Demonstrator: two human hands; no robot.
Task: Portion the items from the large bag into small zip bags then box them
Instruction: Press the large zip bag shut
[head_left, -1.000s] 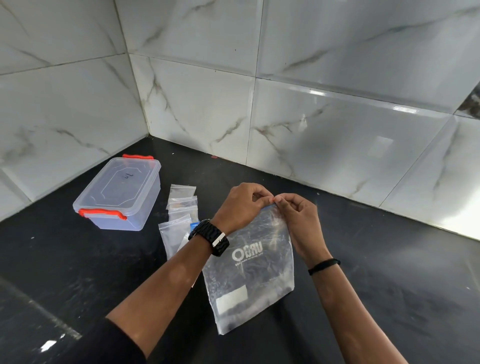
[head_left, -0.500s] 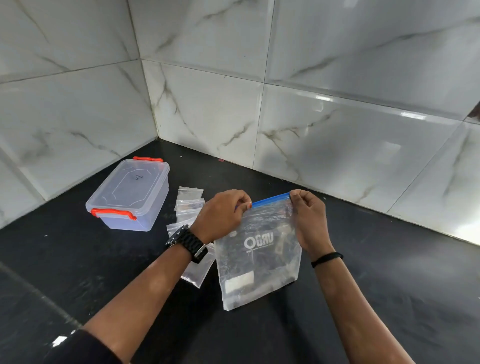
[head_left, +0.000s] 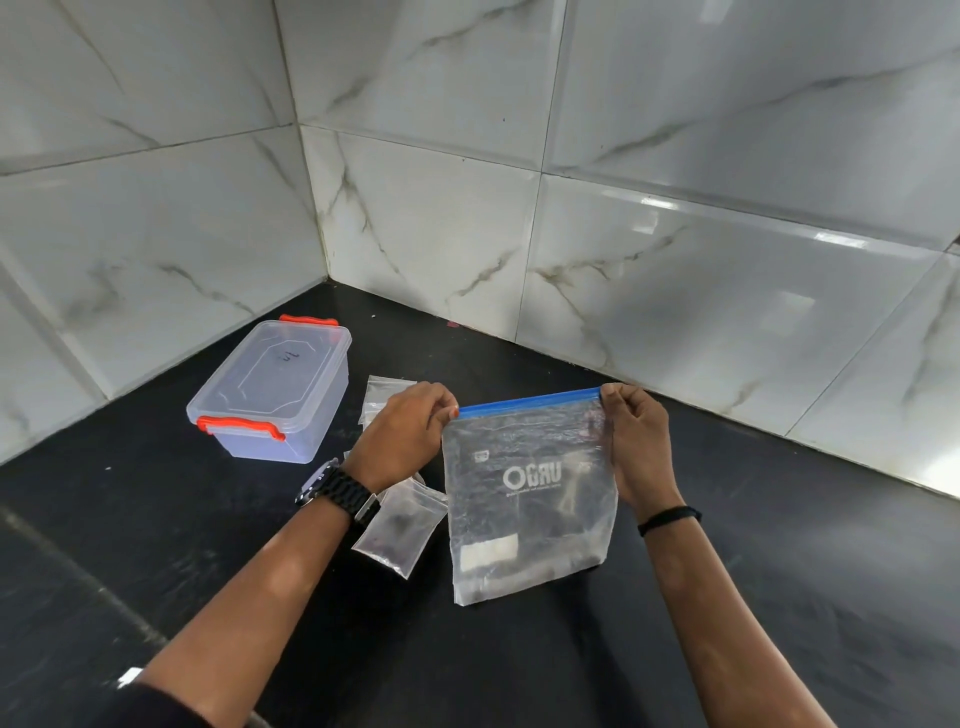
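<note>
My left hand (head_left: 402, 436) pinches the left end of the blue zip strip (head_left: 527, 402) of the large bag (head_left: 530, 499), and my right hand (head_left: 636, 441) pinches the right end, fingers curled on it. Between the two hands the strip is stretched in a straight line. The large bag hangs down from the strip, and its lower edge touches the worktop (head_left: 779, 597) or is very near to it; I cannot tell which. The bag is clear plastic with a white printed logo that I read mirrored, a white label lower down, and something dark at the bottom that is too blurred to name.

On my left wrist I see a black watch (head_left: 337, 491), and on my right wrist a thin black band (head_left: 670, 519).

Just beside the large bag, under my left wrist, lies a small zip bag (head_left: 400, 530) with dark content. More small zip bags (head_left: 384, 397) lie behind my left hand, partly hidden by it. Further left stands a clear plastic box (head_left: 275, 395) with orange latches, and its lid is on.

The worktop is black, with grey smears and scratches. It goes into a corner of two walls (head_left: 675, 208) with big glossy white tiles, veined like marble, which reflect the light.
</note>
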